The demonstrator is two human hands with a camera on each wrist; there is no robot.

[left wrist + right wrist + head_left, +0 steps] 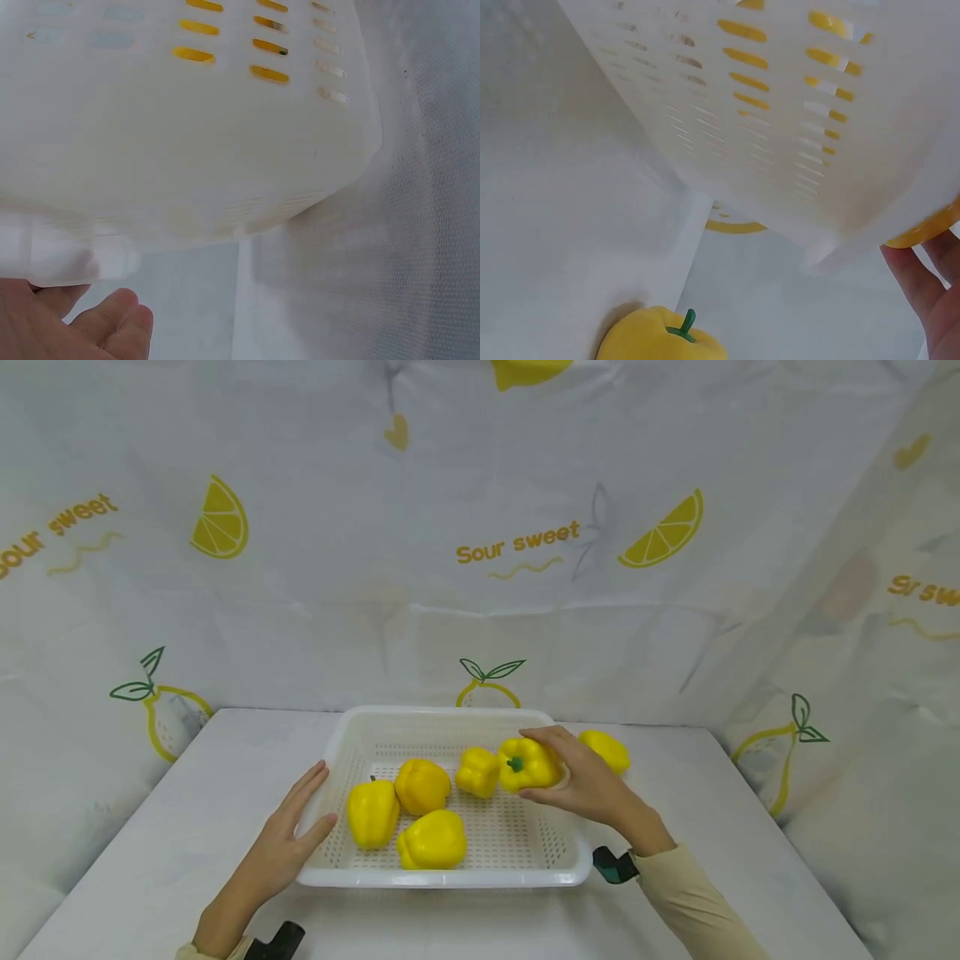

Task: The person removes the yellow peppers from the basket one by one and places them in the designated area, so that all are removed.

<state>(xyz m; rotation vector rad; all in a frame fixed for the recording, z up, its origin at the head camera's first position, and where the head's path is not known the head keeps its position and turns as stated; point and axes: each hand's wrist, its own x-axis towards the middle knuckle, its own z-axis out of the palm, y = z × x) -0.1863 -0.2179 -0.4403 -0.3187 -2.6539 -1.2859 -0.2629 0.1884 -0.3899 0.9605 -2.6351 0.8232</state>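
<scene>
A white plastic basket (442, 879) with slotted walls stands on the table. Several yellow bell peppers lie inside it, among them one at the left (372, 814) and one near the front (432, 841). My right hand (592, 781) grips a yellow bell pepper (531, 763) between thumb and fingers, over the basket's right side, its green stem facing left. My left hand (273, 852) is at the basket's left rim, fingers extended and thumb apart. In the left wrist view, those fingers (112, 322) appear just by the rim's edge.
Another yellow bell pepper (607, 752) lies on the white table (720, 860) just right of the basket, behind my right hand; its green stem shows in the right wrist view. A white cloth (337, 527) with lemon prints hangs behind the table and at both sides.
</scene>
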